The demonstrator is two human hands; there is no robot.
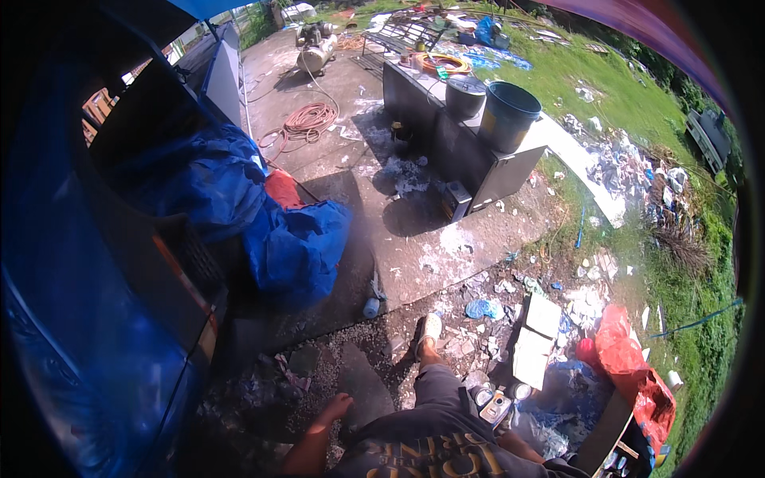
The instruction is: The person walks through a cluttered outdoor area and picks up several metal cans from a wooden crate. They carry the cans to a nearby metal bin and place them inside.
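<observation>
My left hand (339,406) hangs at my side above the dim, gravelly ground, its fingers curled together and nothing visible in them. Beside my right hip, my right forearm (519,445) reaches down towards a rectangular metal can (496,408) with a yellowish top. The fingers of that hand are mostly hidden, so its grip on the can is unclear. Close by are two round cans (482,395) (522,391). One foot in a cream clog (431,327) is set forward on littered soil, just short of the concrete slab (412,278).
Blue tarpaulin (299,245) drapes over things at left. A dark bench (490,179) bears a large bucket (510,116) and a lidded pot (465,97). Coiled hose (309,121) and an air compressor (315,51) occupy the slab. Flattened cardboard (535,352) and red plastic sheeting (621,352) lie right.
</observation>
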